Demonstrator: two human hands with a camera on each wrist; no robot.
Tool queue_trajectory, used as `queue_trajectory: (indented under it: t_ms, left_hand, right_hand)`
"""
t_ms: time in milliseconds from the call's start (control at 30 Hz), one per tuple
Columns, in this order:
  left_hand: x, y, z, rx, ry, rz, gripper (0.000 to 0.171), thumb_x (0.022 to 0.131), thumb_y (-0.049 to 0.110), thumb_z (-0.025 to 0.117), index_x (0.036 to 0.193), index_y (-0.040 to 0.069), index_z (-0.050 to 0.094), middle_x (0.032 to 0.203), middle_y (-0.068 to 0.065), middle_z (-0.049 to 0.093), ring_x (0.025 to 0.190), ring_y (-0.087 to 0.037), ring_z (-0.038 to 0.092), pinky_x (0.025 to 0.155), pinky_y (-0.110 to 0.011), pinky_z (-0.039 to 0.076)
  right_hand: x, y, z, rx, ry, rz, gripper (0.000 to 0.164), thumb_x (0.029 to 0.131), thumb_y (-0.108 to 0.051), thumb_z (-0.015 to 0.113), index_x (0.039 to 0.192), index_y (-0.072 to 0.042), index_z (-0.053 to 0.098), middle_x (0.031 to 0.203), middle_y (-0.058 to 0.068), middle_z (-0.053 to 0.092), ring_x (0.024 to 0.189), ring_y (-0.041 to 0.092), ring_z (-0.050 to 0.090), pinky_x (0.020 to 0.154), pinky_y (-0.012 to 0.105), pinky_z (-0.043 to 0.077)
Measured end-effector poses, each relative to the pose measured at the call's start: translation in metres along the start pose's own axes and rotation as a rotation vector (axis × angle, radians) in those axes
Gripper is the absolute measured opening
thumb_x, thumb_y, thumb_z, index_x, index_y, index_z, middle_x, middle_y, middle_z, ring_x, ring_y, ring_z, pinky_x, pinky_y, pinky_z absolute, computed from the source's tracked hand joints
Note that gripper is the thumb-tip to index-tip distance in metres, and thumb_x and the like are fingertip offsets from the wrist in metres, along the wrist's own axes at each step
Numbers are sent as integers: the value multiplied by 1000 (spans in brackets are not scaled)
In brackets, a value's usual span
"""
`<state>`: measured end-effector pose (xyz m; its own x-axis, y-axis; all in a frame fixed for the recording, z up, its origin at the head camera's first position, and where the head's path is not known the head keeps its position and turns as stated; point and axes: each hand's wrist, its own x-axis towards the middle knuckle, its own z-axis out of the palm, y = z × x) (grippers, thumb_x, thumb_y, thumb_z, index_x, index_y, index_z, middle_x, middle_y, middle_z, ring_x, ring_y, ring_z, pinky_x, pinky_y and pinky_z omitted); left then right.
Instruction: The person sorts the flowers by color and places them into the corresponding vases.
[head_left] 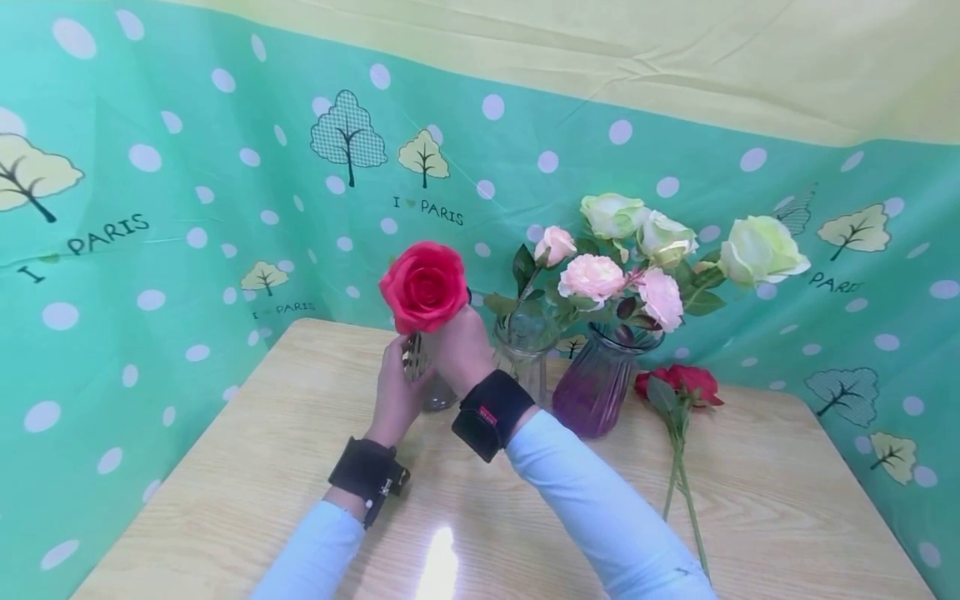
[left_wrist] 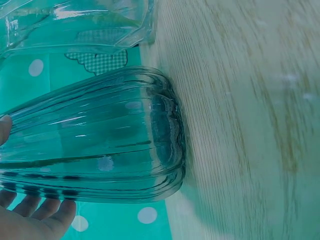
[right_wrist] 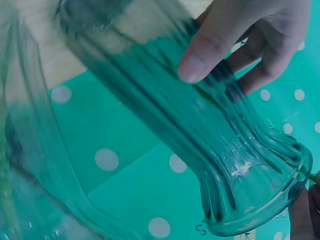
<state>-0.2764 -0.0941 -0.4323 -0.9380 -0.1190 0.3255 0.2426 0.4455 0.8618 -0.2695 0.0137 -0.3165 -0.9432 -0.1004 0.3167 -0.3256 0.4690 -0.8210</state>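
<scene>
"Left to right, on my feed?"
"My left grip (head_left: pixel 399 392), curled round one clear vase (left_wrist: pixel 95 137), eleven o'clock on the worktop (head_left: pixel 262 467). One red rose (head_left: pixel 423 287) above it. My right grip (head_left: pixel 461 350), pinching its stem (right_wrist: pixel 312 177). One purple vase (head_left: pixel 595 387), one o'clock."

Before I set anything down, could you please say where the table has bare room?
Bare table lies left of the left hand, between the sleeves, and right of the rose stems. The held vase, clear vase, purple vase and red roses crowd the far half.
</scene>
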Motion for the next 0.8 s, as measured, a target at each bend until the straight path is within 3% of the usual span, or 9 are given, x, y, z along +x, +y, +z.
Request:
queue_trajectory:
  t_ms: [100, 200, 467, 633, 800]
  left_hand:
    - [0, 0, 0, 10, 7, 25, 62, 86, 14, 66, 138, 7, 34, 137, -16, 42, 129, -32, 40, 107, -49, 39]
    - [1, -1, 0, 19, 10, 48, 63, 85, 10, 66, 139, 6, 33, 137, -18, 42, 129, -33, 41, 106, -49, 40]
    - [0, -1, -1, 8, -4, 4, 67, 85, 16, 66, 141, 7, 31, 139, -17, 40, 130, -33, 40, 107, -49, 38]
    - [0, 1, -2, -1, -10, -20, 67, 85, 18, 66, 141, 7, 31, 139, -18, 40, 129, -34, 40, 105, -50, 40]
    - [-1, 2, -3, -9, -11, -28, 69, 85, 22, 67, 142, 8, 31, 142, -16, 38, 131, -33, 39, 107, -50, 38]
  right_hand:
    - [-1, 0, 1, -75, -1, -55, 11, 90, -15, 57, 101, -12, 59, 92, 4, 65, 82, 16, 62, 71, 27, 52]
    - [-2, 2, 1, -181, 7, -174, 10, 91, -15, 56, 100, -10, 58, 89, 5, 63, 80, 17, 62, 69, 26, 52]
    - [-2, 8, 0, -491, 60, -525, 6, 92, -11, 53, 91, -10, 59, 84, 6, 62, 74, 18, 62, 63, 29, 55]
    - [-7, 12, -2, -633, 114, -677, 8, 89, -4, 56, 82, -6, 61, 73, 7, 58, 69, 18, 57, 56, 26, 53]
    - [-11, 19, -5, -608, 174, -770, 8, 89, -7, 58, 85, -5, 65, 85, 8, 63, 71, 17, 59, 59, 23, 55]
